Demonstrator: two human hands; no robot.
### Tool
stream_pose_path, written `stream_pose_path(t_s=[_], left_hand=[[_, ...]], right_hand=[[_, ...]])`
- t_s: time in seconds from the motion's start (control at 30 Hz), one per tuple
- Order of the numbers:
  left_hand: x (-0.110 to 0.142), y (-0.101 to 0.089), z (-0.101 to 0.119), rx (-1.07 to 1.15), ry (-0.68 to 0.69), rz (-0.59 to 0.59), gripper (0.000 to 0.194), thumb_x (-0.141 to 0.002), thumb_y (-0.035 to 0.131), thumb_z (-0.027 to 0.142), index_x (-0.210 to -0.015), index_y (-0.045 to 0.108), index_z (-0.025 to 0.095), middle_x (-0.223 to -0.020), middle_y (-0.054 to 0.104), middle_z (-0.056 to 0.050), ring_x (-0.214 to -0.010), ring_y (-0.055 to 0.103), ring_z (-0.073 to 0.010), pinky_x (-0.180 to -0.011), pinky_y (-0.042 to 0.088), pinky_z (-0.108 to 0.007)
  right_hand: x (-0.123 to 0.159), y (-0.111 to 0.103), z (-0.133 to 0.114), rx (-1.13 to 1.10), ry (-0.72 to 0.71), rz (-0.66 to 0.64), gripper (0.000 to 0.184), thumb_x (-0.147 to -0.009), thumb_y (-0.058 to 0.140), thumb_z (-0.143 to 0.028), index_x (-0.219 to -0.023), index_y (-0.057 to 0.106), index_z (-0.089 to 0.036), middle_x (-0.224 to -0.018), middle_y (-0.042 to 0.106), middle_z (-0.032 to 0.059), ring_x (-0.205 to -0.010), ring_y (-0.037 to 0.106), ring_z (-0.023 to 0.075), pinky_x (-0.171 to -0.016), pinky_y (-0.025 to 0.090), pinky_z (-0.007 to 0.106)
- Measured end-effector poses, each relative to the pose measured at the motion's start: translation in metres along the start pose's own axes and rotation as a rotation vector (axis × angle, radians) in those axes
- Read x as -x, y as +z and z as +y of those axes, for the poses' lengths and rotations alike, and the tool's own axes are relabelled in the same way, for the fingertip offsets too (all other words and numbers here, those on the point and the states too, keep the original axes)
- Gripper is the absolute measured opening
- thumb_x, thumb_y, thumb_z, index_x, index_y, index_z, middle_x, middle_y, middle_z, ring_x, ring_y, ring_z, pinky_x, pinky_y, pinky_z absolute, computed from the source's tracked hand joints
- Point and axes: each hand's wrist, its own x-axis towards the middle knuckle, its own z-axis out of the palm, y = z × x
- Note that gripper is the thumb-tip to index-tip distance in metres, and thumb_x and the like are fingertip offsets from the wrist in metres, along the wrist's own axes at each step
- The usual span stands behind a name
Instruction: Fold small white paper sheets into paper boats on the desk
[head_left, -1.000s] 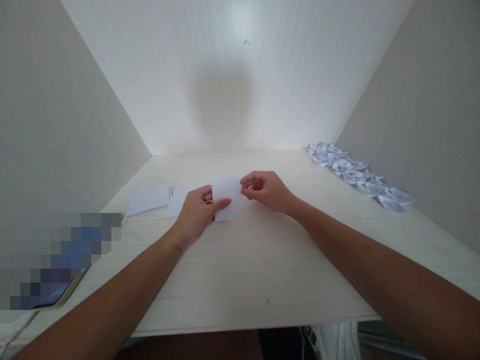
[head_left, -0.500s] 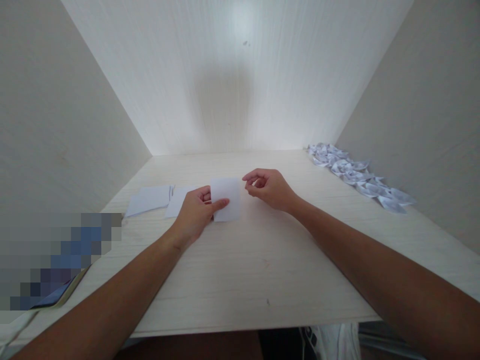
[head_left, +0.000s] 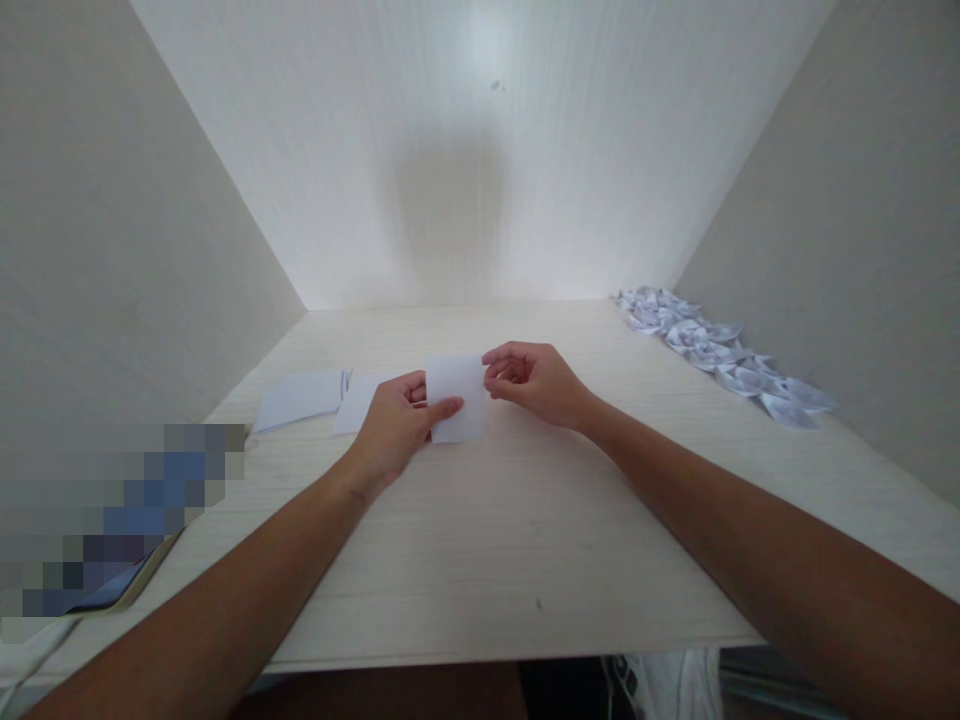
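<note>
A small white sheet of paper (head_left: 455, 375) is held up over the middle of the table by my left hand (head_left: 401, 415). The thumb lies across its front and the other fingers are partly hidden behind it. At the sheet's right edge is my right hand (head_left: 536, 380), with curved fingers and a gap between thumb and forefinger. Its fingertips are at or just beside the edge; I cannot tell whether they touch. Behind my left hand lies another white sheet (head_left: 356, 405), partly covered by the hand. A stack of white paper (head_left: 300, 398) sits farther left.
Many folded white paper pieces (head_left: 709, 345) form a row along the right wall (head_left: 847, 250). A blurred-out device (head_left: 124, 585) with a cable stands at the left edge of the pale wooden table (head_left: 480, 560). Walls enclose the table at the back and sides.
My right hand has come a little left, closing the gap to the sheet's right edge. My left hand still grips the sheet in nearly the same spot.
</note>
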Motion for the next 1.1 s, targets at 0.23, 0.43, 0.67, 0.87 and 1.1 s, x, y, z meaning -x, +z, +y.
stream_pose_path(t_s=[0.23,0.43,0.67,0.87,1.1], left_hand=[[0.0005,0.0005,0.0009,0.013,0.001,0.006,0.054,-0.052,0.096,0.027,-0.101,0.077,0.015,-0.092,0.081,-0.01,-0.077,0.076,-0.025,-0.068,0.061,-0.037],[0.0004,0.0003,0.0007,0.011,-0.006,0.012,0.054,-0.052,0.096,0.026,-0.101,0.077,0.015,-0.092,0.081,-0.011,-0.078,0.077,-0.0258,-0.069,0.062,-0.038],[-0.0004,-0.0014,-0.0016,0.001,0.003,-0.002,0.053,-0.054,0.095,0.026,-0.103,0.077,0.015,-0.093,0.081,-0.01,-0.077,0.076,-0.0244,-0.069,0.062,-0.037],[-0.0006,-0.0016,-0.0025,-0.006,0.005,-0.005,0.053,-0.054,0.095,0.027,-0.103,0.077,0.016,-0.093,0.081,-0.01,-0.077,0.076,-0.0246,-0.069,0.061,-0.036],[0.0,-0.0006,-0.0005,0.003,-0.003,0.003,0.054,-0.053,0.095,0.025,-0.103,0.077,0.015,-0.092,0.081,-0.01,-0.076,0.076,-0.0236,-0.068,0.062,-0.036]], right_hand=[[0.0006,-0.0005,-0.0039,0.031,-0.022,0.006,0.027,-0.07,0.077,-0.028,-0.093,0.07,-0.016,-0.077,0.072,0.0031,-0.058,0.06,0.0115,-0.055,0.048,0.025],[0.001,0.0,-0.0036,0.039,-0.037,0.004,0.025,-0.071,0.075,-0.028,-0.093,0.07,-0.016,-0.075,0.07,0.0017,-0.058,0.057,0.0111,-0.054,0.046,0.024],[0.0009,0.0008,-0.0018,0.033,-0.026,-0.001,0.025,-0.071,0.075,-0.028,-0.091,0.069,-0.016,-0.078,0.071,0.0034,-0.064,0.061,0.0131,-0.06,0.05,0.027],[0.0013,0.0006,-0.005,0.043,-0.023,-0.001,0.024,-0.07,0.074,-0.028,-0.09,0.069,-0.016,-0.075,0.07,0.0022,-0.059,0.057,0.0111,-0.054,0.045,0.024],[0.0004,0.0014,-0.0073,0.082,-0.05,0.017,0.023,-0.069,0.071,-0.026,-0.089,0.069,-0.016,-0.077,0.07,0.0022,-0.056,0.051,0.0092,-0.05,0.039,0.023]])
